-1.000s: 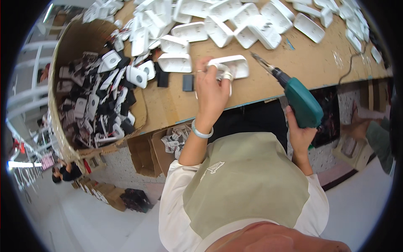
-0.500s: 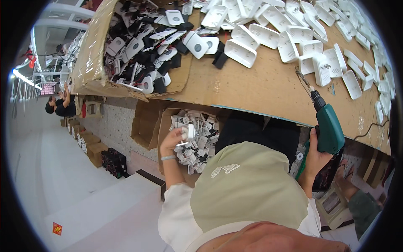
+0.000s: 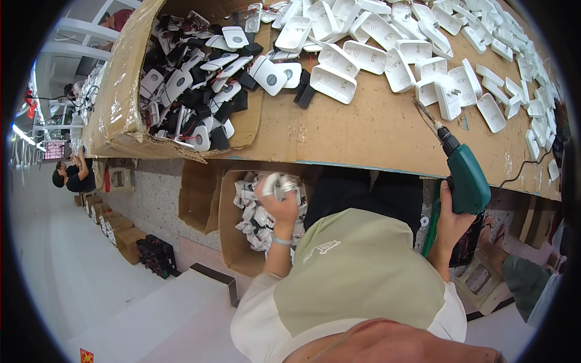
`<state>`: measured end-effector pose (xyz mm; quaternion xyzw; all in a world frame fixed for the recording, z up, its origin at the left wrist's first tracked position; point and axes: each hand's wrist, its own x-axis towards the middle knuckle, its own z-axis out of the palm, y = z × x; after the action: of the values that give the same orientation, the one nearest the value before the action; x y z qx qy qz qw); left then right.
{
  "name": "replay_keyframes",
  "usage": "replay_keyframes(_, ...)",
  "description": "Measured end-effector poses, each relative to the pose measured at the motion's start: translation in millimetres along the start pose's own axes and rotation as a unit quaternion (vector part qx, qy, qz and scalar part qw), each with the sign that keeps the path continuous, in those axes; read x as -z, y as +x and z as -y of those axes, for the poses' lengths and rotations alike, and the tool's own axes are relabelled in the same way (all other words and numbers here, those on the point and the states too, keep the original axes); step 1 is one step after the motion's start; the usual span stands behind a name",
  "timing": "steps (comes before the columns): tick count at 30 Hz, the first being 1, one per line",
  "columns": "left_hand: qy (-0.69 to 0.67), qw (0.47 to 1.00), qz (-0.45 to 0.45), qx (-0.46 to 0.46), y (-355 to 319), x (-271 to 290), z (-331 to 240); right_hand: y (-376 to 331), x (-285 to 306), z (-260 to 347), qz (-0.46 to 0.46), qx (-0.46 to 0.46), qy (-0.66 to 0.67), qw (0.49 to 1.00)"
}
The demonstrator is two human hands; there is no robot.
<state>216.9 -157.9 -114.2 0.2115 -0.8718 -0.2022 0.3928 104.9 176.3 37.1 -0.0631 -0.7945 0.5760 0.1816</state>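
My right hand (image 3: 452, 219) is closed around a dark green pistol-shaped power tool (image 3: 469, 175). Its black collar and thin metal tip point up and left over the table, close to the white plastic shells (image 3: 448, 97). Over a cardboard box (image 3: 239, 257) below the table edge is my left hand (image 3: 280, 209). Motion smears its fingers. A blurred whitish shape shows at the fingertips, and I cannot make out whether it is held. White plug-in units (image 3: 245, 209) fill the box beneath that hand.
On the table's left a large carton (image 3: 115, 115) holds black-and-white device parts (image 3: 177, 85). Many shells spread across the far side of the cardboard-covered table (image 3: 351, 130). A dark cord (image 3: 514, 176) lies at the right. Another person's leg (image 3: 523, 272) and a stool (image 3: 478, 281) are at lower right.
My left hand held a white plug-in unit over the box; it has since swung right and the fingers are blurred. My right hand keeps the tool. The whole view has shifted slightly.
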Motion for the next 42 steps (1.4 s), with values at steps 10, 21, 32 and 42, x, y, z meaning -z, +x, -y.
replay_keyframes(10,0.086,0.890,0.181,-0.410,204,-113,-149,7,11,-9,-0.077,0.038,0.005,0.996)
replay_keyframes(21,-0.113,0.845,0.110,-0.512,156,-123,-178,18,4,-16,-0.079,0.003,0.007,0.997)
replay_keyframes(32,-0.231,0.879,0.365,-0.203,139,-123,-175,31,20,-34,-0.075,0.002,0.005,0.997)
replay_keyframes(42,0.015,0.997,0.036,-0.060,207,-82,-122,36,11,-28,-0.099,-0.005,0.015,0.995)
